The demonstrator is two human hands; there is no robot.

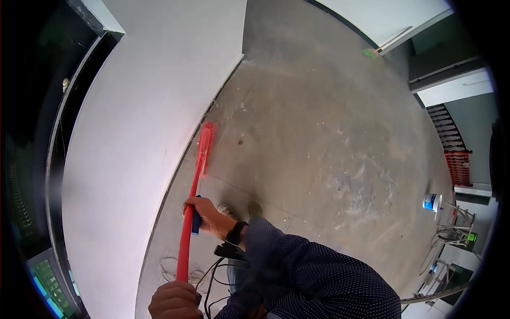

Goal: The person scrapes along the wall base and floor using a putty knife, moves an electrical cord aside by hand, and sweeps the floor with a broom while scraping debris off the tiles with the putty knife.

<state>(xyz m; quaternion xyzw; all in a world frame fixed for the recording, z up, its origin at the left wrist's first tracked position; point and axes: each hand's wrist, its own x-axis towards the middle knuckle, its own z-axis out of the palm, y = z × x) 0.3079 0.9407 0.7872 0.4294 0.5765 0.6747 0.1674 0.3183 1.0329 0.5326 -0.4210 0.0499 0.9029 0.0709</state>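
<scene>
The left hand and right hand both grip the red broom, its long axis running forward; its head lies beyond the nearer right hand, beside the white wall.

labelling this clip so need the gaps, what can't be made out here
Red broom handle: hidden where the left hand grips, head view.
Left hand: wrist cut off by the bottom edge, head view.
Blue item at the right hand: partly hidden by that hand, head view.
White bucket: label too small to read, head view.
</scene>
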